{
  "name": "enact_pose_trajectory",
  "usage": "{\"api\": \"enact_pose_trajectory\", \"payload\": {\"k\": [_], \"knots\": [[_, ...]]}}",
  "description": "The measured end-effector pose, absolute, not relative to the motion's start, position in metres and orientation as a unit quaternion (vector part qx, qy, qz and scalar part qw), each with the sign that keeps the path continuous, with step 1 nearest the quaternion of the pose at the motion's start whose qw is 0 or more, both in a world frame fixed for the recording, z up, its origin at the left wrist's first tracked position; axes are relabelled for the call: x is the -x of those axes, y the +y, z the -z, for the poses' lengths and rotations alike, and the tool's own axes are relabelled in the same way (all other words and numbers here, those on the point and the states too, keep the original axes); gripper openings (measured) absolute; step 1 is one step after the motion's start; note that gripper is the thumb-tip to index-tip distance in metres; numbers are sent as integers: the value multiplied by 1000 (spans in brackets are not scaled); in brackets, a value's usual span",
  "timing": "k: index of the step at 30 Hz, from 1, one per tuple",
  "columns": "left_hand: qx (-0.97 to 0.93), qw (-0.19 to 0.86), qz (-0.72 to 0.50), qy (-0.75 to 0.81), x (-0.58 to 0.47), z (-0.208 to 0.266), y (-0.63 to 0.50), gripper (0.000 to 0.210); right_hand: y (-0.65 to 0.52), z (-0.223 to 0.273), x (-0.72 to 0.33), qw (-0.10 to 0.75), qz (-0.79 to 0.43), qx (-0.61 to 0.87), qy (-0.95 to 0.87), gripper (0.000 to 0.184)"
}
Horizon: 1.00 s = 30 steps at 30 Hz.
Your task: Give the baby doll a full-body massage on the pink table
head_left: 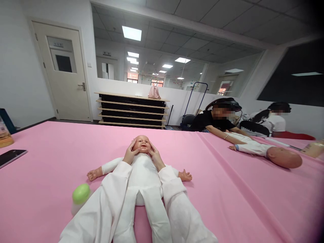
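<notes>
Grip, left hand [130,154]: fingers and thumb parted and laid along one side of the doll's face, fingertips up beside the temple, thumb low near the mouth and chin.
Grip, right hand [155,156]: a matching spread on the opposite cheek, thumb likewise near the chin; the head sits between the two hands, touched from both sides.
Doll [141,170]: on its back on the pink-covered tabletop [215,202], straight in front of the wearer, head at the far end, face up, arms stretched out to either side.
Sleeves [111,192]: white and loose, lying across the doll's upper arms and hiding part of them; the legs run off the lower edge, so the feet are out of sight.
Palms: turned in against the head, so how firmly they press cannot be told.
Green-capped container [81,193]: just beside the left sleeve, blurred, its lower part partly covered by that sleeve.
Phone [11,157]: cut off by the left edge, as is the bottle of amber liquid [5,135] behind it.
Co-worker in black [202,119]: at the far right side, arms reaching across a second doll [285,157]; the hands are hard to make out, so their hold cannot be told.
Pale bottle [314,148]: near the second doll's head, cut off by the right edge.
Person in white [277,121]: farther back, partly hidden by a dark chair back [254,128].
</notes>
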<state>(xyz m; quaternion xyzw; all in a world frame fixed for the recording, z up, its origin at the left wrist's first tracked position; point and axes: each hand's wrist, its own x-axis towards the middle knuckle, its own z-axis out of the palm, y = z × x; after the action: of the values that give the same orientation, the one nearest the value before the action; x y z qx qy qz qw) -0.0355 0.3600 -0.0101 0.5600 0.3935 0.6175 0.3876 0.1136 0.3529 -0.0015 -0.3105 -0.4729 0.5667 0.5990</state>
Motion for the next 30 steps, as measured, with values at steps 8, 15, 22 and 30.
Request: {"api": "enact_pose_trajectory", "payload": {"k": [8,15,22,30], "knots": [[-578,359,-620,390,32,11,361,84,349,-4,-111,617,-488,352,-507,84],[-543,401,-623,394,31,13,362,73,349,0,-112,605,-511,344,-504,87],[-571,385,-606,399,32,17,366,81,354,4,-114,615,-522,338,-485,80],[-553,380,-619,408,29,17,366,95,350,-1,-113,628,-472,362,-502,75]]}}
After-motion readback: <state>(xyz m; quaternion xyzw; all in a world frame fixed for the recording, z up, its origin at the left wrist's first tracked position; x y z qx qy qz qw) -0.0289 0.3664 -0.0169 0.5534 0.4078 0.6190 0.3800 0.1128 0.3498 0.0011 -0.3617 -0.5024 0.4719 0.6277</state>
